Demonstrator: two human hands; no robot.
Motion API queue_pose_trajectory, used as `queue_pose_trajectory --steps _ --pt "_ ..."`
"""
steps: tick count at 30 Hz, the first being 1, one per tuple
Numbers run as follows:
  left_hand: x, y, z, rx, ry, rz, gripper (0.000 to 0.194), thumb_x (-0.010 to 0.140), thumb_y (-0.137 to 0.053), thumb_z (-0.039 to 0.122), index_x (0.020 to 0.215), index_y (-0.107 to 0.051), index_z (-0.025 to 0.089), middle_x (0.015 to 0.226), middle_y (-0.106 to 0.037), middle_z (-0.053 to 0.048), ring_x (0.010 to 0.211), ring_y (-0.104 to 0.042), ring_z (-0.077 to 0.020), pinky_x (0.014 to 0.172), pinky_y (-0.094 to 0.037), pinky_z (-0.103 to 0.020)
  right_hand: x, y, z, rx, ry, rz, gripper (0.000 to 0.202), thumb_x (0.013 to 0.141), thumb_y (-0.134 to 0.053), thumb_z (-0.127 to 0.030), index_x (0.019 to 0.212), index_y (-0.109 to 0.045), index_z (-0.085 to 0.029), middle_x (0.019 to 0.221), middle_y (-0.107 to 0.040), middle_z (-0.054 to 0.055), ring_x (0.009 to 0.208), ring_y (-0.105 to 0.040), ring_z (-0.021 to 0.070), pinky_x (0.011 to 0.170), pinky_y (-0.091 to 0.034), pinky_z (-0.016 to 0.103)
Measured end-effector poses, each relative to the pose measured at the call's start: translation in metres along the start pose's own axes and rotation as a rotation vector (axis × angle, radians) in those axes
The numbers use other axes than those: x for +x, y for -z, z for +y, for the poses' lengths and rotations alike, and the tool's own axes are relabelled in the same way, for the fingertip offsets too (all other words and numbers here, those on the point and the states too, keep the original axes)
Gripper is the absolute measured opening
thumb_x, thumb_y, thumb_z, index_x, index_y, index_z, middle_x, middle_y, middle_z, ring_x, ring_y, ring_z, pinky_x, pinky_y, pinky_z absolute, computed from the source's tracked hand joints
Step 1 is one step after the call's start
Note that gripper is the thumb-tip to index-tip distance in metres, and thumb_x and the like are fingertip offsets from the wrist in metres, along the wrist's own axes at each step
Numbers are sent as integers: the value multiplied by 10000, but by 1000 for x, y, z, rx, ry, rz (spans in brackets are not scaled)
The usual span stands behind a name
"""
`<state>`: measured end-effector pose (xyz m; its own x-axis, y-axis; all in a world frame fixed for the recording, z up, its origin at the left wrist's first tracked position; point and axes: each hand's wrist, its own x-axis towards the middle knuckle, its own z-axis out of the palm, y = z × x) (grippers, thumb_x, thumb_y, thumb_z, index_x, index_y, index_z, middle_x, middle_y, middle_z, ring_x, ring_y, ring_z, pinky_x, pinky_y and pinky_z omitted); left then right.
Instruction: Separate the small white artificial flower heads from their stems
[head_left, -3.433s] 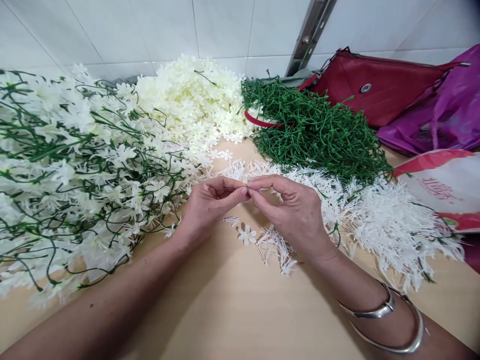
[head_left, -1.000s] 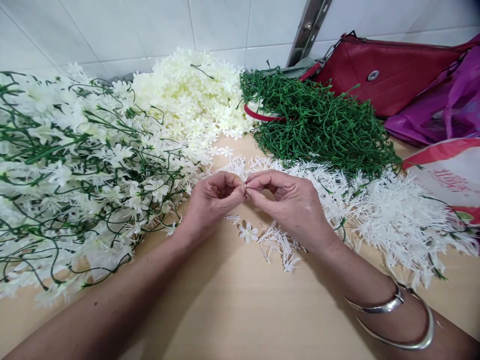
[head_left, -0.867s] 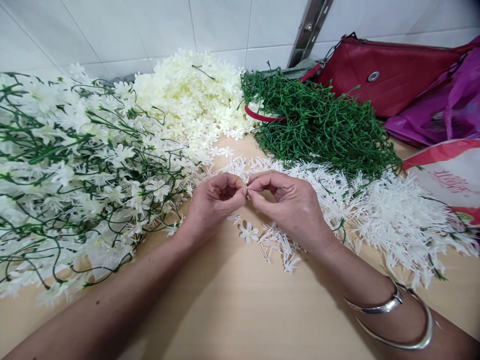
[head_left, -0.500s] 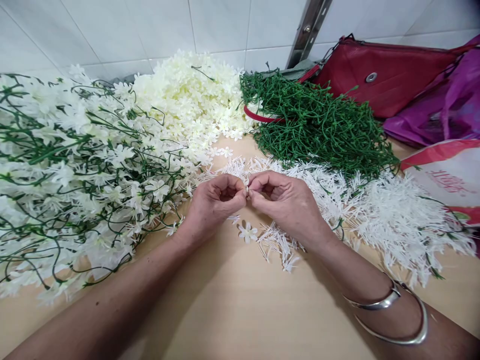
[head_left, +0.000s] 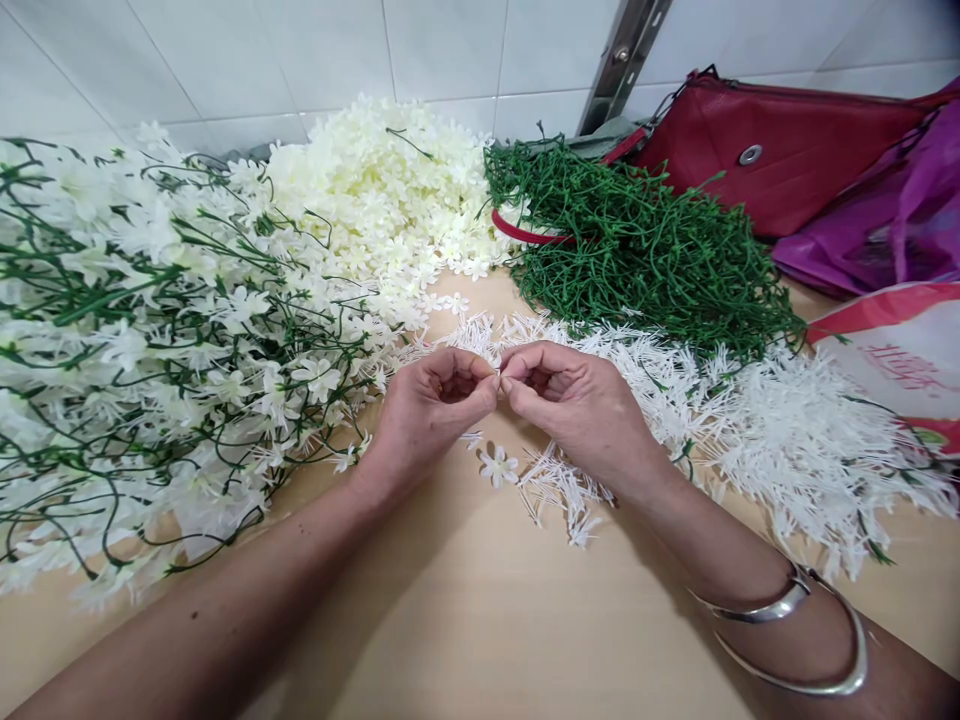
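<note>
My worktop (head_left: 465,620) looks like pale wood laminate, smooth and matt. The wall tiles (head_left: 442,45) behind are white ceramic with a soft gloss. The loose cream petals (head_left: 390,190) look like thin matt cloth, and the green stems (head_left: 645,250) like slightly shiny moulded plastic. The white stamen sprigs (head_left: 795,440) look like plastic too, fine and bristly. The red bag (head_left: 780,160) seems smooth leather or imitation, with a metal stud. The purple bag (head_left: 892,220) is glossy, crinkled plastic film. My bangles (head_left: 795,640) are polished silver-coloured metal.
</note>
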<state>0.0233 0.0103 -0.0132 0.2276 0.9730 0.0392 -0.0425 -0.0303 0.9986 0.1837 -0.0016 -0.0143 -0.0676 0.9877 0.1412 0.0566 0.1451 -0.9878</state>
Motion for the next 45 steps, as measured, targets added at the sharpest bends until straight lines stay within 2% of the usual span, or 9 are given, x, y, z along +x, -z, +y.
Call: queue_pose_trajectory --steps 5,10,17,21,25,30,35,39,45 --pt "0 0 1 1 -7 7 122 708 -773 195 719 -662 145 670 -634 16 620 -537 -84 598 -426 -201 0 -1 -1 32 -24 -12 93 735 -737 -238 728 -649 -209 859 -686 12 775 -630 146 774 -533 303" --pt "-1 0 0 -19 10 0 187 716 -822 266 759 -689 143 704 -663 -3 639 -562 -96 606 -452 -210 2 2 1 68 -81 -19 115 736 -750 -279 716 -660 -211 881 -690 14 793 -627 149 772 -528 298" --pt "-5 -2 -4 52 -91 24 93 774 -756 210 831 -698 165 745 -652 3 661 -567 -96 620 -462 -207 3 4 8 140 -115 -41 102 745 -751 -263 702 -666 -226 894 -701 1 822 -641 149 821 -534 316" --pt "-7 -1 -4 139 -156 23 127 806 -723 196 932 -714 192 725 -599 21 639 -527 -96 586 -425 -212 3 5 7 184 -121 -86 103 761 -750 -268 717 -665 -229 922 -724 13 867 -668 169 896 -537 364" --pt "-5 0 -6 214 -203 18 46 839 -724 229 857 -727 187 775 -640 -11 687 -558 -113 632 -448 -235 3 5 5 202 -136 -91 149 756 -770 -310 716 -654 -225 962 -739 23 871 -679 176 909 -543 383" --pt "0 2 -6 252 -277 32 80 847 -740 256 795 -746 196 752 -641 -20 686 -550 -129 632 -448 -252 4 6 4 234 -104 -96 166 772 -775 -324 735 -649 -223 970 -742 20 892 -685 170 930 -534 374" --pt "3 4 -5 65 -301 33 27 801 -774 219 791 -769 194 896 -671 -46 861 -604 -150 728 -483 -244 5 8 2 244 -91 -23 168 805 -768 -331 752 -658 -217 991 -750 33 893 -687 154 940 -530 357" --pt "3 4 -5 -111 -171 12 115 808 -795 282 825 -757 175 790 -685 -10 682 -566 -96 618 -451 -203 5 9 -1 240 -34 55 155 821 -773 -342 779 -685 -222 1010 -753 34 903 -681 147 921 -532 330" --pt "3 3 -5 -182 -125 -34 225 776 -830 387 841 -785 177 808 -756 -23 745 -651 -128 746 -535 -254 2 5 -3 152 16 1 211 821 -801 -353 994 -743 -247 936 -751 18 864 -679 143 809 -563 279"
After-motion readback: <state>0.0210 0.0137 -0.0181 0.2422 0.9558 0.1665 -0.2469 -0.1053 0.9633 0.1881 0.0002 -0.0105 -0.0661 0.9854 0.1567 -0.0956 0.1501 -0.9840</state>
